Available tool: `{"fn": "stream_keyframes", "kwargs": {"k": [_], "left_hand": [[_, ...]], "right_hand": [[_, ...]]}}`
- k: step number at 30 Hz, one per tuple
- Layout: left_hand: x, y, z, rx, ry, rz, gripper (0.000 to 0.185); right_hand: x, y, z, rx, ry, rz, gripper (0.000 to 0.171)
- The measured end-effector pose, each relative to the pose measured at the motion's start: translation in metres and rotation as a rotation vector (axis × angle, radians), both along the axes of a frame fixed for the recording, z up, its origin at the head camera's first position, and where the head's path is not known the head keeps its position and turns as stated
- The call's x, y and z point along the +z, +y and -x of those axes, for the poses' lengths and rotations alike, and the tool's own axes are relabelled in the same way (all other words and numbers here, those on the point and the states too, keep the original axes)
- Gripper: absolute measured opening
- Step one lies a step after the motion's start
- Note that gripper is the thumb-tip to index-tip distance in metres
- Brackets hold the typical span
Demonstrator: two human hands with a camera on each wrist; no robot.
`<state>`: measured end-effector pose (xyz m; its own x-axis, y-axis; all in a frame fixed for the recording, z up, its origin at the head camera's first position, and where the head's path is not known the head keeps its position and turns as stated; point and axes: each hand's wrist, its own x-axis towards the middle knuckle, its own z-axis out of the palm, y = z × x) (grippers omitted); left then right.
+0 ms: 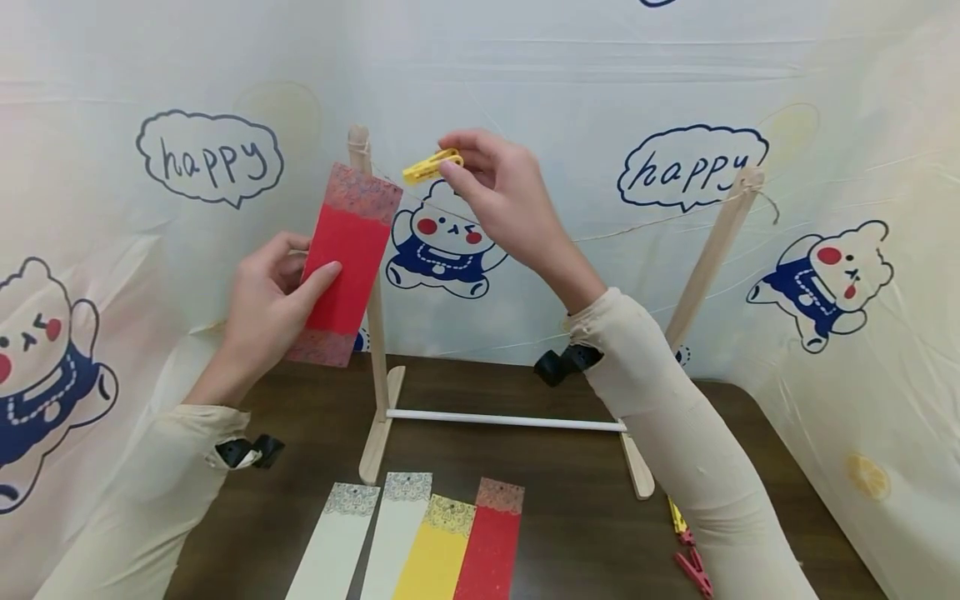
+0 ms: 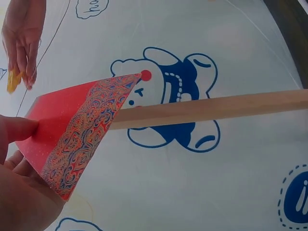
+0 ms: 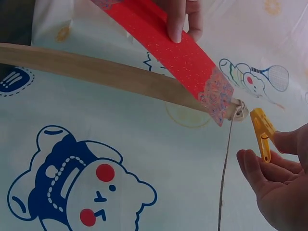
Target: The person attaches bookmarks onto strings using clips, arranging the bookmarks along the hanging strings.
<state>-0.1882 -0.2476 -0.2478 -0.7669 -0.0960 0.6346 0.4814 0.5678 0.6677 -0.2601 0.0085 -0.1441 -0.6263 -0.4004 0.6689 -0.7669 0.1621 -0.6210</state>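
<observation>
My left hand (image 1: pixel 262 300) pinches a red paper strip (image 1: pixel 347 258) with patterned ends, thumb on its front face. The strip is tilted, its upper end beside the left wooden post (image 1: pixel 377 325) and the string (image 1: pixel 630 229). A yellow clothespin (image 1: pixel 432 166) is pinched in my right hand (image 1: pixel 502 192), just right of the strip's top edge. In the right wrist view the clothespin (image 3: pixel 262 134) points toward the string's knot (image 3: pixel 239 110) at the post top. The left wrist view shows the strip's lower patterned end (image 2: pixel 91 130) close up.
On the dark table (image 1: pixel 570 517) lie two white strips (image 1: pixel 333 542), a yellow strip (image 1: pixel 438 546) and another red strip (image 1: pixel 491 542). A white rod (image 1: pixel 502 419) joins the posts' feet. Near my right sleeve are more clothespins (image 1: pixel 693 567). The right post (image 1: pixel 712 258) holds the string's other end.
</observation>
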Motion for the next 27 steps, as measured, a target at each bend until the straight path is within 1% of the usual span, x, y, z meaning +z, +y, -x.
{"fn": "stream_keyframes", "kwargs": {"k": [2,4,9,16,23,27], "left_hand": [[0.002,0.002,0.0,-0.012,-0.004,-0.005,0.04],[0.004,0.003,0.001,-0.024,-0.01,-0.008,0.04],[0.008,0.004,0.002,-0.059,-0.01,-0.008,0.038],[0.009,0.004,0.002,-0.059,-0.017,0.0,0.038],[0.007,0.003,0.001,-0.071,-0.017,-0.003,0.038],[0.008,0.003,0.0,-0.082,-0.012,-0.003,0.038]], "right_hand": [[0.004,-0.007,0.004,-0.01,-0.004,-0.033,0.031],[0.006,-0.012,0.007,-0.024,0.015,-0.058,0.03],[0.008,-0.017,0.011,-0.027,0.064,-0.065,0.026],[0.01,-0.021,0.01,-0.038,0.154,-0.092,0.023],[0.012,-0.024,0.007,-0.096,0.178,-0.123,0.021],[0.013,-0.024,0.008,-0.099,0.185,-0.125,0.02]]}}
